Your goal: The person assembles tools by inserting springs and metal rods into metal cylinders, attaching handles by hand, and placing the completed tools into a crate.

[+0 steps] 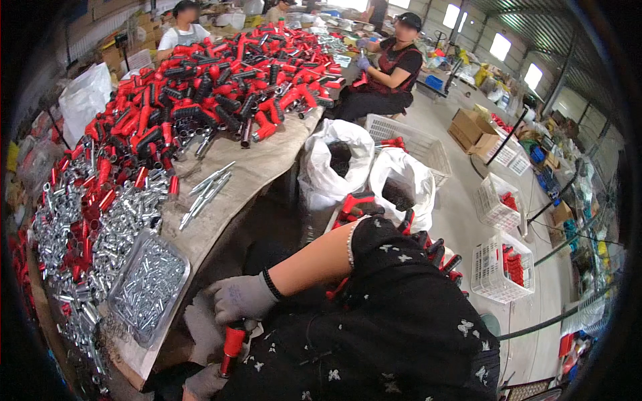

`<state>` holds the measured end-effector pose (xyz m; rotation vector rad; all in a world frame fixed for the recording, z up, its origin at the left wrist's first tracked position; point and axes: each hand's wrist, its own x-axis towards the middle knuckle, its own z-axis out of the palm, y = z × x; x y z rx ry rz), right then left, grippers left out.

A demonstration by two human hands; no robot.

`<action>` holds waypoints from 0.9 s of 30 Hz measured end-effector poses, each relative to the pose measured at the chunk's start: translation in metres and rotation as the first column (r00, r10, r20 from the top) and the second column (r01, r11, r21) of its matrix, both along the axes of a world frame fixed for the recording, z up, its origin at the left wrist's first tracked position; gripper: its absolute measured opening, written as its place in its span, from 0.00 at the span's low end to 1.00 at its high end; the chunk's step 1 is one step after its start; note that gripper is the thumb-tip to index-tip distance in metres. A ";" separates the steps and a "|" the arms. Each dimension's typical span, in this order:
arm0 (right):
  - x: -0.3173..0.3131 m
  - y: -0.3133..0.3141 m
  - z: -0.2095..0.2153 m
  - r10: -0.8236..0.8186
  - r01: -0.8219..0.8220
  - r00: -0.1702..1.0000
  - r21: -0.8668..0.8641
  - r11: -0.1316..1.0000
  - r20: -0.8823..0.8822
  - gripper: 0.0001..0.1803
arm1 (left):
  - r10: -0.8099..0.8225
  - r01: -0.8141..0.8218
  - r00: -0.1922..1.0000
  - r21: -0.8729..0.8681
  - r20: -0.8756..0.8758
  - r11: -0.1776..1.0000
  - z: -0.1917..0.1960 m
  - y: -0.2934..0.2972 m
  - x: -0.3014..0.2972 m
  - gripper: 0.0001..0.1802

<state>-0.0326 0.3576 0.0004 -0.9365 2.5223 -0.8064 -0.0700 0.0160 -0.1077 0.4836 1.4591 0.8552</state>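
Head camera view, looking down: a glossy red cylindrical piece [233, 342], with a dark band at its upper end, stands slightly tilted between the person's two gloved hands, just in front of the dark clothing and off the near edge of the counter [251, 175]. Its upper part is smooth and bright; its lower part looks darker, with a metallic shine. The left hand [204, 382], in a grey knitted glove, has its fingers closed around the lower end. The right hand [242, 299], gloved alike and wearing a black beaded bracelet [271, 284], is just above the dark band with its fingers bent; whether they pinch the piece, I cannot tell.

On the counter's bare, worn, brownish surface sits a shallow rectangular metal tray [173, 297] full of small silvery pins [150, 284]. Beside it, to the left, spreads a bed of shiny silver metal fittings [134, 210] mixed with red tubes. Slim silver rods [208, 190] lie loosely farther along, before a high heap of red-and-black ribbed handles [221, 100]. To the right stand white woven sacks [361, 144] with rolled, crumpled rims, and white slatted plastic crates [488, 281] holding red pieces
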 end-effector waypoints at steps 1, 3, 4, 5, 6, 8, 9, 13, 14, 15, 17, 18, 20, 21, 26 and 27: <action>-0.001 0.002 -0.001 0.038 -0.031 0.995 0.084 0.996 -0.091 0.27 | 0.020 0.020 0.936 0.108 -0.351 0.994 0.047 0.027 0.017 0.32; 0.002 -0.001 -0.044 -0.143 0.145 0.989 -0.134 0.980 0.027 0.26 | 0.262 -0.156 0.888 0.286 -0.379 0.945 0.067 0.038 0.029 0.27; 0.004 -0.001 -0.044 -0.123 0.124 0.992 -0.133 0.983 0.014 0.25 | 0.139 -0.144 0.655 0.058 -0.742 0.988 0.057 0.036 0.024 0.28; 0.007 -0.001 -0.044 -0.105 0.104 0.994 -0.133 0.986 0.000 0.24 | -0.084 -0.217 0.320 -0.159 -0.944 0.963 0.050 0.034 0.021 0.29; 0.004 -0.003 -0.043 -0.076 0.073 0.997 -0.130 0.989 -0.018 0.23 | -0.115 -0.221 0.409 -0.220 -0.905 0.950 0.064 0.040 0.019 0.33; -0.002 -0.006 -0.037 -0.010 0.002 0.998 -0.128 0.992 -0.061 0.21 | -0.025 -0.160 0.673 -0.178 -0.739 0.971 0.081 0.039 0.013 0.34; -0.003 -0.006 -0.033 0.014 -0.024 0.997 -0.126 0.992 -0.081 0.20 | 0.032 -0.098 0.871 -0.110 -0.490 0.989 0.084 0.039 0.009 0.36; -0.016 -0.009 -0.010 0.249 -0.449 0.358 0.068 0.891 -0.900 0.15 | 0.013 -0.078 0.914 -0.146 -0.405 0.986 0.083 0.032 0.011 0.34; -0.014 -0.010 -0.020 0.285 -0.425 0.461 0.073 0.902 -0.840 0.13 | 0.007 -0.070 0.927 -0.156 -0.376 0.985 0.081 0.029 0.013 0.33; -0.011 -0.012 -0.030 0.315 -0.404 0.558 0.080 0.911 -0.767 0.11 | 0.003 -0.064 0.938 -0.165 -0.346 0.984 0.079 0.025 0.015 0.32; -0.011 -0.015 -0.055 0.281 -0.392 0.611 0.026 0.920 -0.740 0.10 | 0.013 -0.068 0.959 -0.184 -0.285 0.981 0.073 0.012 0.021 0.31; -0.009 -0.012 -0.055 0.238 -0.356 0.666 -0.020 0.934 -0.707 0.09 | 0.005 -0.054 0.968 -0.187 -0.252 0.981 0.068 0.010 0.021 0.31; -0.005 -0.007 -0.054 0.206 -0.336 0.668 -0.043 0.941 -0.715 0.09 | -0.008 -0.033 0.976 -0.188 -0.215 0.982 0.052 0.005 0.019 0.31; -0.005 -0.008 -0.050 0.181 -0.332 0.661 -0.069 0.941 -0.728 0.08 | 0.055 -0.062 0.996 -0.101 -0.064 0.993 0.044 0.002 0.018 0.32; -0.008 -0.012 -0.050 0.178 -0.339 0.655 -0.075 0.938 -0.734 0.08 | 0.014 -0.017 0.998 -0.060 -0.053 0.998 0.051 0.002 0.011 0.33; -0.007 -0.012 -0.050 0.178 -0.342 0.667 -0.086 0.936 -0.723 0.09 | -0.002 -0.004 0.997 -0.089 -0.072 0.996 0.059 0.006 0.012 0.33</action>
